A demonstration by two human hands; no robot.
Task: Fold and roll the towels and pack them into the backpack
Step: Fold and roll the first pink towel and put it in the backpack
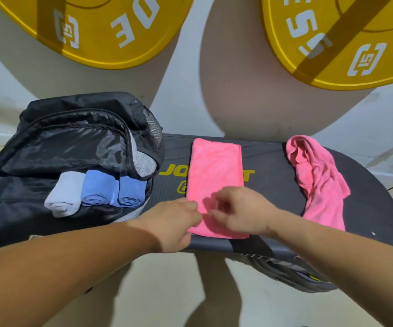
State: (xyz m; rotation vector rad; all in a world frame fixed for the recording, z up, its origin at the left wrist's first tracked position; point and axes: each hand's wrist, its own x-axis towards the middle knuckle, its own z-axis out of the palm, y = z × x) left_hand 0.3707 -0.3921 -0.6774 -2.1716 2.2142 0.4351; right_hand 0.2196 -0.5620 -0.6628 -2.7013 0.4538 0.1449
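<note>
Hands, left [179, 223] and right [242, 211], pinch the folded pink towel's [216, 175] near edge. Three rolled towels [96, 192] fill the black nylon backpack [56, 142]; one crumpled pink towel [318, 178] lies apart.

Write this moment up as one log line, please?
step: start rolling | left hand and right hand: at near end of folded pink towel | backpack: open, three rolls inside | crumpled pink towel: waiting

Fluffy cloth towel [215, 178], glossy nylon backpack [56, 147], textured matt board [273, 185].
</note>
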